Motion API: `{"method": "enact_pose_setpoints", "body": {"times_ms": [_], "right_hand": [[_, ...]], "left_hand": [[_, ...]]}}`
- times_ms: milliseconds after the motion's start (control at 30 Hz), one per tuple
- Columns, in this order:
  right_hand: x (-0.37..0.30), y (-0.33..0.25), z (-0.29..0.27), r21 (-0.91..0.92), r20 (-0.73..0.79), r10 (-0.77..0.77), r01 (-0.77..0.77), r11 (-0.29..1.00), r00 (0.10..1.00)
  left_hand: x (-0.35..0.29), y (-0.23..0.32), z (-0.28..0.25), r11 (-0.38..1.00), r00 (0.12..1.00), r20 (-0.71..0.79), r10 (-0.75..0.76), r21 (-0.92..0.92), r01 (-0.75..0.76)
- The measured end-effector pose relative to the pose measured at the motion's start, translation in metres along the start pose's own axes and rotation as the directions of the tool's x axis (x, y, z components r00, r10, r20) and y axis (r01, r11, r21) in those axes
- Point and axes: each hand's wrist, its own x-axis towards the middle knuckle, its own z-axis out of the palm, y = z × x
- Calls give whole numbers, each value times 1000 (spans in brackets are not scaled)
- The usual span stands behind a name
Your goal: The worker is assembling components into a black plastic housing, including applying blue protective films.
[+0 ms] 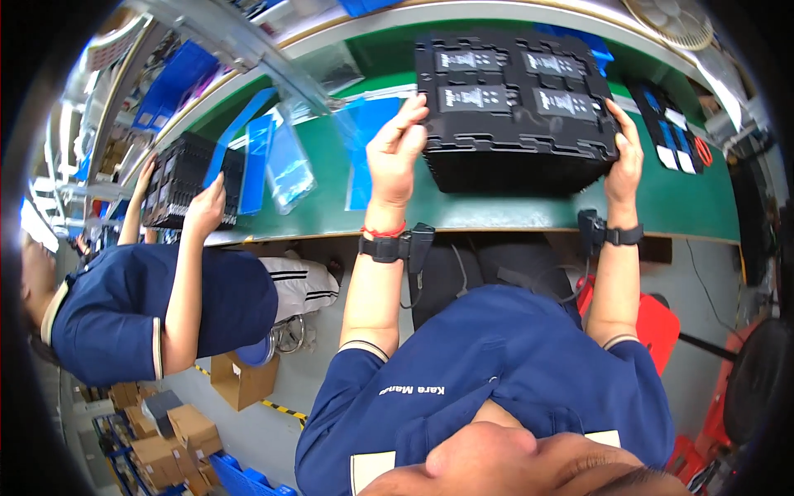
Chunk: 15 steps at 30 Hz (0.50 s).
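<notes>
Between my two hands is a stack of black interlocking plastic trays [517, 172], with its underside close to the green worktop. Flat black rectangular packs [473, 100] with printed labels lie in the pockets of the top tray. My left hand [397, 150] presses against the left side of the stack, its thumb and fingers near the upper corner. On the opposite side, my right hand [626, 157] grips the right edge, its fingers reaching along the side. The fingertips beneath the trays are hidden.
A co-worker [157, 306] at the left holds a similar black tray stack [178, 178]. Blue strips [258, 157] and a clear plastic bag [289, 174] lie on the green worktop [331, 213]. A black mat with tools [668, 132] is at the right, and a fan [674, 23] stands behind.
</notes>
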Motion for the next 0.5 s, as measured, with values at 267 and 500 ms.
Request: {"method": "enact_pose_setpoints", "body": {"times_ms": [267, 500], "right_hand": [[1, -4, 1, -12, 14, 29, -29, 1000, 999], [-11, -17, -25, 115, 179, 375, -398, 910, 910]], "left_hand": [[-45, -70, -97, 855, 791, -509, -340, 182, 485], [-63, -74, -97, 840, 922, -366, -122, 457, 293]]}}
